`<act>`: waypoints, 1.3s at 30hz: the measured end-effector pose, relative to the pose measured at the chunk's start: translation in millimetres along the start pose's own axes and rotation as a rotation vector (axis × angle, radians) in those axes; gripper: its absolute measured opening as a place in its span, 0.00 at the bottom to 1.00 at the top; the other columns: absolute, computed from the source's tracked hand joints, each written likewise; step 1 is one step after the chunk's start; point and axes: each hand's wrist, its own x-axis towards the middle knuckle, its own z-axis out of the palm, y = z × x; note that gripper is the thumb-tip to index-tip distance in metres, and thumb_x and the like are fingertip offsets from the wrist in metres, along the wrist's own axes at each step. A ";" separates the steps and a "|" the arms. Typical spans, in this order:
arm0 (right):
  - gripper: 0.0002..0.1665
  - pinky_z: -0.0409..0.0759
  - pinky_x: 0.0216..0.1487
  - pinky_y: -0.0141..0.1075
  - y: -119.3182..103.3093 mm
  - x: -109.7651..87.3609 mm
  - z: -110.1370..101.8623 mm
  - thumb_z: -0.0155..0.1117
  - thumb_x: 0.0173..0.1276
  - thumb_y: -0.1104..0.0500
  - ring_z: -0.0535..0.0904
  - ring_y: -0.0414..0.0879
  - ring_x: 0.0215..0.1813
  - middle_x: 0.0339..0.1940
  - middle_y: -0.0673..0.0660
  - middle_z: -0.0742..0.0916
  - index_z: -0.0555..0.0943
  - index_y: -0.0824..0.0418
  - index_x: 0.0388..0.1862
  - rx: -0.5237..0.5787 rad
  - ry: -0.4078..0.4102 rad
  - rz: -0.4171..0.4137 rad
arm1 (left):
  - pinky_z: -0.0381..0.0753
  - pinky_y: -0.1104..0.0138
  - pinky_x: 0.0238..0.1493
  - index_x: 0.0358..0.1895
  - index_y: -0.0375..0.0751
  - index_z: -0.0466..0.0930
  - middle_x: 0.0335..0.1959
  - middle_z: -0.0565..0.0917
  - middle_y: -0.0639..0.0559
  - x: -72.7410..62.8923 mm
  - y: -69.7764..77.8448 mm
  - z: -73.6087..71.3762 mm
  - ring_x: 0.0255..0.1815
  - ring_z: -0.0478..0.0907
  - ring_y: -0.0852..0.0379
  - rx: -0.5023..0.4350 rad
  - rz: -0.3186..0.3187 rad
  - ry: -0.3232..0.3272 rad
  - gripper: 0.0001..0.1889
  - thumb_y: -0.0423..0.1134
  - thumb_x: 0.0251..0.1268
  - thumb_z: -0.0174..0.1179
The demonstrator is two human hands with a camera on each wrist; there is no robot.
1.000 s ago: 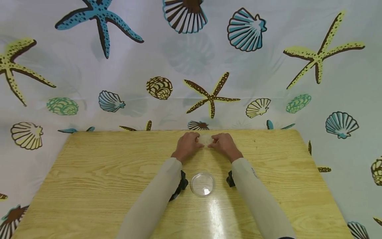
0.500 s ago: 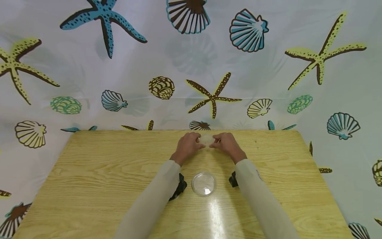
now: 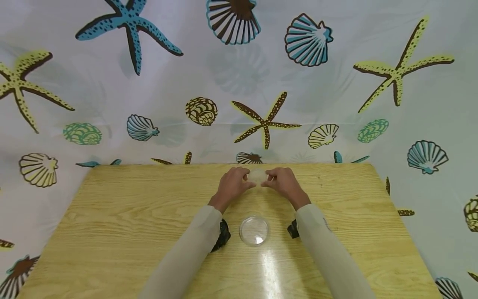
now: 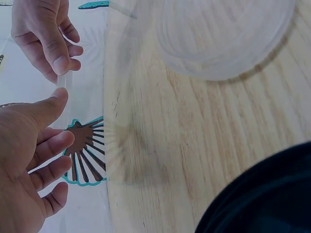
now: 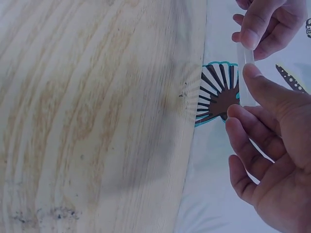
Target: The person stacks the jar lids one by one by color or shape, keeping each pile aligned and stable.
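Note:
A thin, translucent round lid (image 3: pixel 257 177) is raised near the table's back edge, between both hands. My left hand (image 3: pixel 231 187) pinches its left rim with thumb and fingertips. From the opposite side my right hand (image 3: pixel 286 186) pinches the right rim. In the right wrist view the lid (image 5: pixel 247 90) appears nearly edge-on, as a narrow clear strip against the cloth. A shallow clear round dish, like a petri dish half (image 3: pixel 254 231), lies on the table between my forearms. Its rim (image 4: pixel 214 73) shows large in the left wrist view.
The wooden table (image 3: pixel 130 216) reaches back to a white cloth (image 3: pixel 168 91) printed with starfish and shells. Black wrist gear (image 3: pixel 223 236) sits under the left sleeve, and more black gear (image 3: pixel 293 229) under the right.
Both hands stay on the lid with little movement. The left wrist has shifted slightly left and toward the body. The dish on the table has stayed in place.

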 end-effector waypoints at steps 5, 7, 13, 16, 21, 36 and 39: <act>0.28 0.78 0.35 0.36 -2.6 -4.9 -2.3 0.68 0.61 0.51 0.80 0.43 0.31 0.35 0.55 0.87 0.79 0.62 0.58 0.014 0.018 -0.010 | 0.75 0.59 0.40 0.51 0.41 0.80 0.38 0.82 0.51 -4.3 2.5 -4.4 0.38 0.74 0.54 0.008 0.015 0.005 0.22 0.50 0.58 0.66; 0.28 0.79 0.35 0.36 -3.6 -6.4 -3.1 0.68 0.61 0.51 0.80 0.43 0.32 0.35 0.56 0.87 0.79 0.63 0.58 0.019 0.021 -0.017 | 0.75 0.60 0.38 0.51 0.41 0.80 0.38 0.82 0.51 -5.1 2.7 -5.5 0.37 0.73 0.54 0.010 0.014 0.001 0.22 0.50 0.58 0.66; 0.27 0.79 0.35 0.36 -4.1 -11.5 -2.9 0.68 0.61 0.51 0.80 0.42 0.32 0.33 0.54 0.87 0.80 0.63 0.56 0.031 0.025 -0.039 | 0.74 0.62 0.36 0.50 0.42 0.81 0.37 0.81 0.52 -10.9 3.7 -9.1 0.36 0.73 0.56 0.042 0.030 0.000 0.22 0.52 0.58 0.65; 0.27 0.79 0.36 0.36 -3.4 -14.1 -1.9 0.68 0.61 0.51 0.81 0.43 0.33 0.33 0.54 0.87 0.80 0.64 0.57 0.045 0.013 -0.040 | 0.76 0.62 0.37 0.52 0.42 0.81 0.37 0.82 0.51 -14.1 3.4 -10.8 0.37 0.74 0.55 0.044 0.044 -0.003 0.23 0.52 0.58 0.65; 0.28 0.79 0.36 0.36 -3.9 -20.7 -3.1 0.68 0.61 0.51 0.81 0.43 0.34 0.32 0.53 0.87 0.80 0.64 0.57 0.050 0.008 -0.054 | 0.77 0.61 0.39 0.53 0.43 0.81 0.38 0.83 0.52 -17.7 3.5 -13.8 0.40 0.76 0.55 0.036 0.068 -0.022 0.22 0.51 0.59 0.65; 0.27 0.78 0.37 0.36 -5.9 -35.1 -8.7 0.66 0.63 0.51 0.80 0.44 0.36 0.32 0.52 0.86 0.79 0.63 0.58 0.044 -0.030 -0.076 | 0.75 0.64 0.35 0.51 0.44 0.83 0.37 0.83 0.53 -27.7 6.7 -17.5 0.36 0.74 0.57 0.035 0.115 -0.032 0.20 0.50 0.58 0.65; 0.27 0.76 0.35 0.35 -5.7 -37.6 -8.5 0.66 0.63 0.51 0.79 0.43 0.36 0.32 0.51 0.86 0.79 0.63 0.58 0.054 -0.046 -0.076 | 0.73 0.65 0.33 0.50 0.43 0.83 0.36 0.83 0.53 -30.4 7.1 -17.8 0.34 0.72 0.58 0.029 0.118 -0.039 0.20 0.50 0.58 0.65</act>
